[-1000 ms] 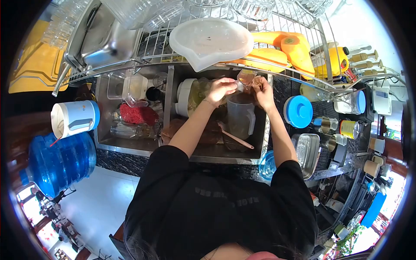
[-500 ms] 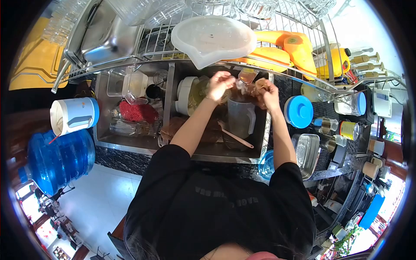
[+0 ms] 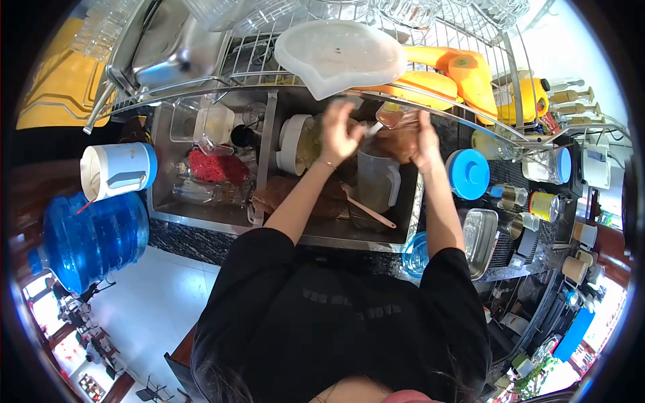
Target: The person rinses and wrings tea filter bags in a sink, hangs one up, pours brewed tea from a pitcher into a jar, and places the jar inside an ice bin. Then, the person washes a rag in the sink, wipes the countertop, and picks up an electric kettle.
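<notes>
Over the right sink basin, my left hand [image 3: 340, 134] is raised with its fingers apart, somewhat blurred; nothing shows in its grip. My right hand [image 3: 424, 142] is closed round a brown, wet-looking cloth or bag [image 3: 396, 142], partly smeared by motion. Just below the brown thing stands a translucent pitcher [image 3: 376, 180] with its handle to the right. A small clear cup with reddish contents [image 3: 390, 115] is behind the hands. Left of my left hand is a white round container [image 3: 291, 144]. A pink-handled utensil [image 3: 371, 209] leans low in the basin.
A wire rack [image 3: 255, 57] above the sink bears a heart-shaped white dish [image 3: 339, 57] and orange gloves [image 3: 470, 80]. The left basin holds a red mesh scrubber [image 3: 218, 167]. To the right are a blue-lidded container [image 3: 468, 174] and a metal tray [image 3: 479, 242].
My left hand has come off the brown thing and its fingers have spread. My right hand has moved slightly right with the brown thing, which now hangs larger above the pitcher.
</notes>
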`<act>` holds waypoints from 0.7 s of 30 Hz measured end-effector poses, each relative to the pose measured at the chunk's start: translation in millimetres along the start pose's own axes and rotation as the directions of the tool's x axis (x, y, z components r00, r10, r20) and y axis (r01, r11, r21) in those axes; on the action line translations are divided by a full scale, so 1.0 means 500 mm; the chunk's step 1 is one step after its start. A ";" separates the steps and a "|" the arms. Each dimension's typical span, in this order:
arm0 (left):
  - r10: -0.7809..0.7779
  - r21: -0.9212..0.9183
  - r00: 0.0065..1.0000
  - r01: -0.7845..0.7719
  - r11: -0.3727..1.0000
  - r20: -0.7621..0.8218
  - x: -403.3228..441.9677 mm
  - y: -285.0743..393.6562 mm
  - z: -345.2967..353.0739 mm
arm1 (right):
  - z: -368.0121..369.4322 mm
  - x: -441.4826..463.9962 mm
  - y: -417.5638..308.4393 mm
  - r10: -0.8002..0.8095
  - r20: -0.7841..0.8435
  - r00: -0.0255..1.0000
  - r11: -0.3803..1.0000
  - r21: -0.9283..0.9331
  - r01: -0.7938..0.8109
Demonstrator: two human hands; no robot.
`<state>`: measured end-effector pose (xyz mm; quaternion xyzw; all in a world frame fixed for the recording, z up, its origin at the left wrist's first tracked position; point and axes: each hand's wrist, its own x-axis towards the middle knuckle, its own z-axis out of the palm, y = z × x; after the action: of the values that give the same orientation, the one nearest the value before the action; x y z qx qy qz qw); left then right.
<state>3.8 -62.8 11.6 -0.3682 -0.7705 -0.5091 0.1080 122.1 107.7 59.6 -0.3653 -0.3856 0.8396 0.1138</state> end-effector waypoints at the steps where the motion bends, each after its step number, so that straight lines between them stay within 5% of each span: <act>1: 0.041 -0.119 0.991 -0.026 0.993 0.127 0.004 0.013 0.023 | 0.015 0.010 0.026 0.114 0.044 0.993 0.992 0.045 -0.115; 2: 0.045 -0.123 0.992 -0.030 0.992 0.118 0.011 0.021 0.042 | 0.021 0.027 0.038 0.107 0.046 0.993 0.993 0.037 -0.109; 4: -0.128 -0.544 0.844 0.444 0.712 0.521 0.023 0.028 0.066 | 0.023 0.046 0.047 -0.061 -0.081 0.995 0.997 0.049 0.065; 6: -0.141 -0.318 0.752 0.432 0.844 0.644 0.066 0.002 0.064 | -0.002 0.047 0.033 -0.153 -0.101 0.983 0.987 0.025 0.156; 10: -0.235 -0.219 0.723 0.474 0.853 0.650 0.145 -0.025 0.015 | -0.036 0.019 -0.016 -0.262 -0.028 0.965 0.965 -0.034 0.261; 12: -0.274 -0.175 0.726 0.477 0.861 0.631 0.152 -0.044 0.014 | -0.009 -0.001 -0.011 -0.247 0.051 0.968 0.932 -0.260 0.252; 14: -0.248 -0.219 0.860 0.374 0.901 0.447 0.134 -0.098 0.058 | 0.011 -0.009 -0.012 -0.216 0.132 0.967 0.842 -0.476 0.254; 20: 0.000 0.010 0.949 -0.004 1.000 0.315 0.143 -0.081 -0.019 | -0.040 0.080 0.048 -0.056 0.199 0.978 0.522 -0.829 0.199; 21: 0.028 0.006 0.953 -0.031 0.999 0.302 0.139 -0.082 -0.023 | -0.023 0.080 0.064 -0.195 0.323 0.926 0.430 -0.820 0.377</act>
<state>-75.3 -49.5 25.6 -0.4525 -0.7750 -0.4411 -0.0012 104.8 111.2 10.3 -0.2239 -0.8213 0.5244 0.0192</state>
